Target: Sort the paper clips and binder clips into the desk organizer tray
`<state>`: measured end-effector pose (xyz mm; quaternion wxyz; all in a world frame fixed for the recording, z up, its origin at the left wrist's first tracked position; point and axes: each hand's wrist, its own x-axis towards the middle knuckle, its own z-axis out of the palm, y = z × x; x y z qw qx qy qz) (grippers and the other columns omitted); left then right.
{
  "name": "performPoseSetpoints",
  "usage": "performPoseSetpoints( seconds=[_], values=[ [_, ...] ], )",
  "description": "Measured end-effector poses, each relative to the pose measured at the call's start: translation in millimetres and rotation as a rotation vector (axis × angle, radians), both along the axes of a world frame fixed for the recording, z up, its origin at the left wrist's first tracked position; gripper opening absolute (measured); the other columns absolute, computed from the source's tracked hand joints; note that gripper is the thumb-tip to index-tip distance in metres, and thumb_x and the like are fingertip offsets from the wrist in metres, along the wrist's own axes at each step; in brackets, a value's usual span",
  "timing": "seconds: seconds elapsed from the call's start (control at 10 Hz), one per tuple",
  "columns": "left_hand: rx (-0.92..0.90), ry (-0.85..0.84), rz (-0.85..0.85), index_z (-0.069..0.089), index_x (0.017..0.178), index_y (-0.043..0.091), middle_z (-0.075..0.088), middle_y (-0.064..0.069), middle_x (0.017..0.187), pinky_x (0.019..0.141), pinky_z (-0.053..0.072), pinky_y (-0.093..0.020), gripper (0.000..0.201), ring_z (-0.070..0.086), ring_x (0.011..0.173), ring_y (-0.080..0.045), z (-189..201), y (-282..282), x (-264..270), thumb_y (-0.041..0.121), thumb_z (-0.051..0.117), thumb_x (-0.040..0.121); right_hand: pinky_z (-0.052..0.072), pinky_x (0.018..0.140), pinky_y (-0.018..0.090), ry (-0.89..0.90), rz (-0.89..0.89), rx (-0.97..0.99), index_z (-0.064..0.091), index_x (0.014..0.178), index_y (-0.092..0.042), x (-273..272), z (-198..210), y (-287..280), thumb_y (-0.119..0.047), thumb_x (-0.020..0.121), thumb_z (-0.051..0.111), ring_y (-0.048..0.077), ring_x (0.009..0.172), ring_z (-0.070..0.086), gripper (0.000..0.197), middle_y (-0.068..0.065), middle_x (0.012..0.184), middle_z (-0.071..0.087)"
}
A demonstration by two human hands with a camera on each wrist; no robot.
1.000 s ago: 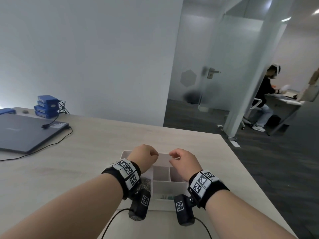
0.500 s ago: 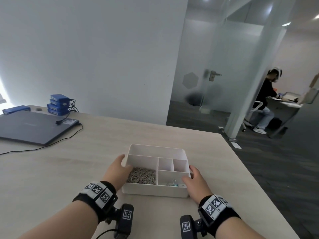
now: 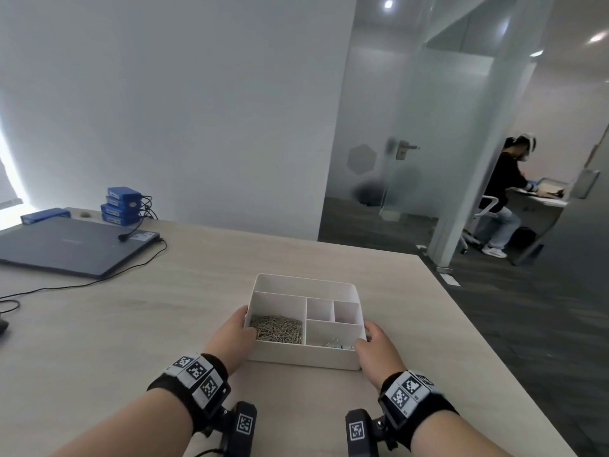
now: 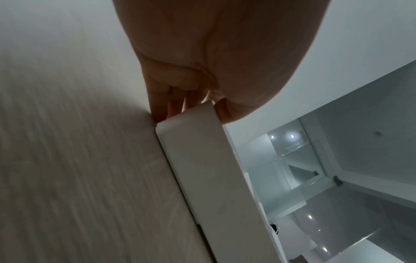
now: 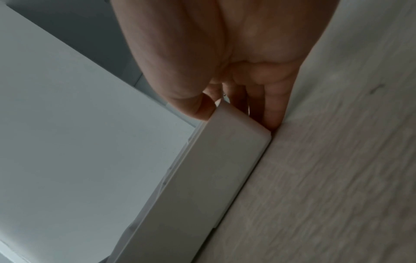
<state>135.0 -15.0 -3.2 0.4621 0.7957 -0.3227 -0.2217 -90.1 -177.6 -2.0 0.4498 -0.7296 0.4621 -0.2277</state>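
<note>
Head camera looks forward and down; both wrist cameras, probably near the tabletop, share the tray's front wall.

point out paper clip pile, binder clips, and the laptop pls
paper clip pile [image 3: 276,328]: head view, middle of the heap.
binder clips [image 3: 336,343]: head view, on the pale blue clip bodies.
laptop [image 3: 69,244]: head view, middle of the closed lid.

We see a pale wooden table with a closed dark laptop at its far left, a black cable trailing from it. Behind the laptop stands a stack of blue boxes against a white wall. Beyond a frosted glass door, a person sits at a desk.
</note>
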Motion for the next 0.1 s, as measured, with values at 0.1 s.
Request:
performPoseSetpoints(
  seconds=[0.1],
  values=[
    [-0.033,-0.037,0.006,0.048,0.136,0.031,0.067,0.001,0.118,0.083,0.054,-0.039,0.051,0.065,0.094,-0.021,5.9,0.5,-0.3,0.012,0.05,0.088,0.055,0.094,0.043,-0.054,-0.003,-0.038,0.058,0.13,-0.029,-1.2,8.3,-1.4,-0.02,0.083,0.051,0.013,0.1,0.069,0.049,-0.014,0.113,0.073]
  ],
)
